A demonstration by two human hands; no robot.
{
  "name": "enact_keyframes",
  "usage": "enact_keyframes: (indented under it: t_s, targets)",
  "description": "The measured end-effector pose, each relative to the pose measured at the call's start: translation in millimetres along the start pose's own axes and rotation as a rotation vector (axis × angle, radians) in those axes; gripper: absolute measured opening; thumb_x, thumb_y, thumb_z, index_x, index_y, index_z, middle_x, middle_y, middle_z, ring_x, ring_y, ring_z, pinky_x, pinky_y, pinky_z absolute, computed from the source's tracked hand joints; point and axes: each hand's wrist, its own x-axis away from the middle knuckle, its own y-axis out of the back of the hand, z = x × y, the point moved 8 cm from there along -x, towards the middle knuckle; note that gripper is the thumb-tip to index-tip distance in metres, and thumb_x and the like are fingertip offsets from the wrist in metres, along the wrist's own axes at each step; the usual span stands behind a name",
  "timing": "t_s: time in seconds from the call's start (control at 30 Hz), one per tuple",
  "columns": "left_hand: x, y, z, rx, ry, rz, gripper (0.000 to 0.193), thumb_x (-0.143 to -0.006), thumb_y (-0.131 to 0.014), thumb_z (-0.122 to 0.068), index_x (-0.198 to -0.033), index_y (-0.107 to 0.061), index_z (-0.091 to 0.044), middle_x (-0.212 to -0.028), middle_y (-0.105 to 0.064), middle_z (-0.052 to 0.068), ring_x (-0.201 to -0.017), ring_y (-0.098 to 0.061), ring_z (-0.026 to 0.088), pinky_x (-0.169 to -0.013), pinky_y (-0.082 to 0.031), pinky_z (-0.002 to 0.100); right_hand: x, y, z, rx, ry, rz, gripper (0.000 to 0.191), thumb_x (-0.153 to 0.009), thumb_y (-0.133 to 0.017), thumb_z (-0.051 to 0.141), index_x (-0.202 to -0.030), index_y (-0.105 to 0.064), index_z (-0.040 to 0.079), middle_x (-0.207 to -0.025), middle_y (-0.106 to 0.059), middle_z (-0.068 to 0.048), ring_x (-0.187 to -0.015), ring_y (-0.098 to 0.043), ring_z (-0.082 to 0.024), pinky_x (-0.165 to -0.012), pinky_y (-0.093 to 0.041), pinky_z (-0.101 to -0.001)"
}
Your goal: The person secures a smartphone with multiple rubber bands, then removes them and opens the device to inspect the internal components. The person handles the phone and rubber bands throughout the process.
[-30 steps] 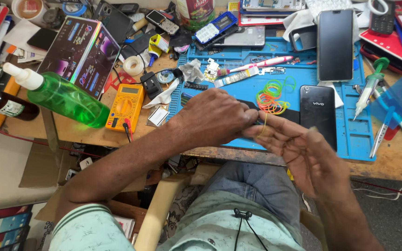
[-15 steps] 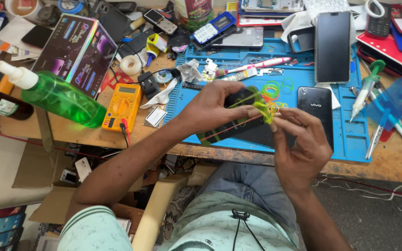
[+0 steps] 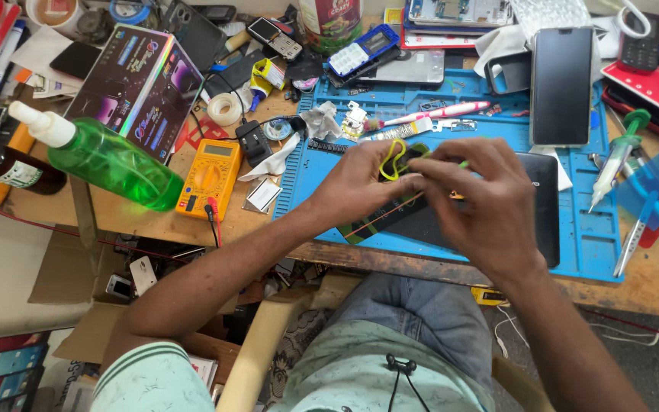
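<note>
Since the earlier frame, both hands have been drawn together over the blue mat [image 3: 451,103]. Thin yellow rubber bands [image 3: 392,159], looped and stretched, are pinched between the left hand [image 3: 364,183] and right hand [image 3: 482,202], above a dark phone [image 3: 413,221].

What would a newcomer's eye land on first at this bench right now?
Probably the two hands meeting mid-bench: the left hand and right hand stretch a yellow rubber band around a dark phone over the blue work mat. Next, the bright green bottle lying at left, beside a yellow multimeter.
</note>
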Motion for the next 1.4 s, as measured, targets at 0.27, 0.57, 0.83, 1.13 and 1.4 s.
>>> enact_keyframes:
  t_s: [0.27, 0.57, 0.83, 1.13, 1.4]
  targets:
    - [3, 2, -1, -0.09, -0.045, -0.011, 0.026, -0.088, -0.077, -0.024, -0.102, -0.07, -0.003, -0.084, -0.073, 0.01, -0.076, -0.07, 0.016, -0.068, -0.054, 0.035, -19, -22, -10, -0.194, -0.076, 0.129, 0.011, -0.09, -0.083, 0.01, -0.098, -0.076, 0.006, -0.102, -0.068, -0.009, -0.1, -0.066, -0.027, -0.087, -0.053, -0.0404]
    - [12, 3, -7, -0.239, -0.015, -0.01, 0.054, -0.088, -0.081, -0.034, -0.128, -0.052, -0.014, -0.084, -0.079, 0.007, -0.073, -0.076, 0.027, -0.062, -0.051, 0.042, -5, -4, -34, -0.132, 0.034, 0.1, 0.017, -0.094, -0.076, 0.004, -0.111, -0.074, 0.005, -0.112, -0.075, -0.01, -0.104, -0.072, -0.027, -0.092, -0.056, -0.0388]
    - [21, 7, -29, -0.309, -0.187, -0.083, 0.066, -0.09, -0.078, -0.03, -0.142, -0.039, -0.019, -0.086, -0.075, 0.011, -0.078, -0.073, 0.038, -0.061, -0.052, 0.05, 2, -6, -26, -0.09, 0.066, 0.144, 0.015, -0.095, -0.073, 0.006, -0.109, -0.073, 0.008, -0.112, -0.075, -0.005, -0.104, -0.07, -0.024, -0.092, -0.051, -0.0401]
    - [25, 17, -29, -0.28, -0.146, -0.154, 0.05, -0.09, -0.078, -0.035, -0.124, -0.047, -0.017, -0.087, -0.077, 0.006, -0.074, -0.076, 0.03, -0.059, -0.053, 0.044, 32, -10, -37, -0.203, -0.008, 0.119, 0.011, -0.089, -0.073, 0.006, -0.1, -0.072, 0.007, -0.116, -0.072, -0.007, -0.104, -0.064, -0.024, -0.094, -0.049, -0.0375]
    - [27, 16, -22, -0.252, -0.095, -0.111, 0.056, -0.086, -0.08, -0.037, -0.129, -0.05, -0.018, -0.078, -0.074, 0.008, -0.063, -0.071, 0.028, -0.056, -0.049, 0.043, 73, -29, -52, -0.277, -0.252, 0.088, 0.007, -0.091, -0.074, 0.008, -0.094, -0.072, 0.002, -0.114, -0.072, -0.009, -0.105, -0.067, -0.021, -0.089, -0.052, -0.0329]
